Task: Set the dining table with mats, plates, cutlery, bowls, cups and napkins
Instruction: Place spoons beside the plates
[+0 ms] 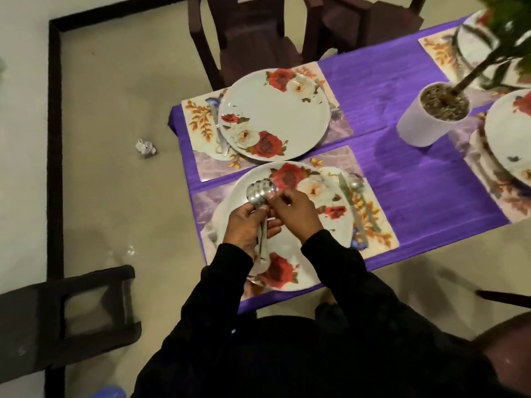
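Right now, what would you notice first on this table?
The bright purple tablecloth and the rose-painted plates: the far plate sits on its mat. Over the near plate, the left hand grips a bunch of spoons while the right hand pinches one.

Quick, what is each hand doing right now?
Left hand: holds a bunch of spoons.
Right hand: pinches one spoon from the bunch.

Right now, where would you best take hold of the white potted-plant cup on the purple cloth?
Probably around the plain wall of the white plant cup, coming from the near, open cloth side. It looks tilted in this wide view, and its stem leans away overhead, blocking a top grasp.
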